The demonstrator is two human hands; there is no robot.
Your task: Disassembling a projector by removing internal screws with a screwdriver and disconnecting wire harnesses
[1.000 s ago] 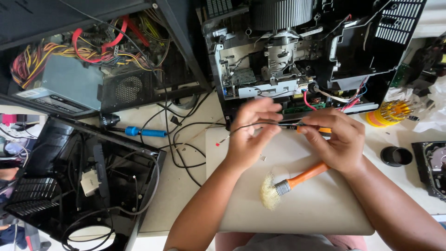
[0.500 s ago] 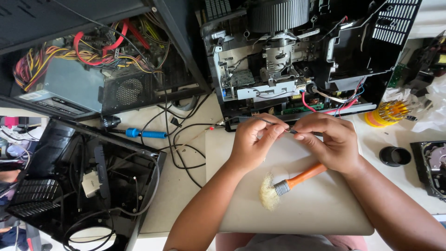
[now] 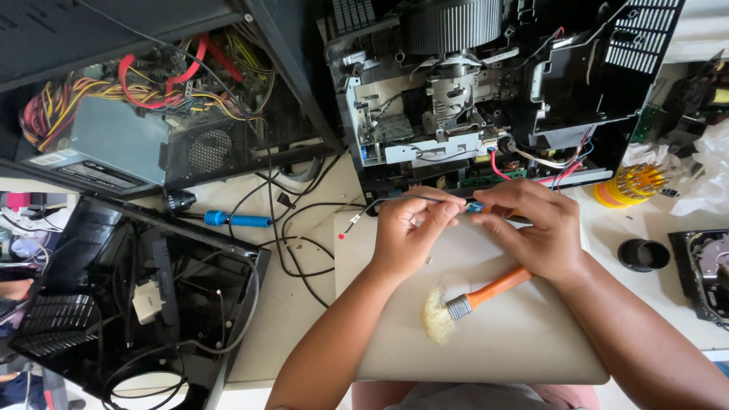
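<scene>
My left hand [image 3: 412, 231] and my right hand [image 3: 536, 228] meet above a closed silver laptop [image 3: 524, 342]. Between their fingertips they pinch a thin dark cable [image 3: 380, 203] with a small blue connector [image 3: 474, 206]. The cable's loose end, tipped in red, trails to the left over the table. An orange-handled brush [image 3: 474, 301] with pale bristles lies on the laptop lid just below my right hand. Directly behind my hands stands an opened black device [image 3: 493, 99] with exposed boards, a fan and red wires.
An open computer case [image 3: 144, 114] with a power supply and coloured wires sits at the upper left. A black panel [image 3: 114, 304] lies at the lower left. A blue-handled screwdriver [image 3: 235, 220], loose black cables, a yellow bit holder [image 3: 634, 186] and a black cap [image 3: 643, 254] are nearby.
Both hands have drawn closer together on the cable and shifted slightly toward the opened device. The brush has stayed in place on the laptop.
</scene>
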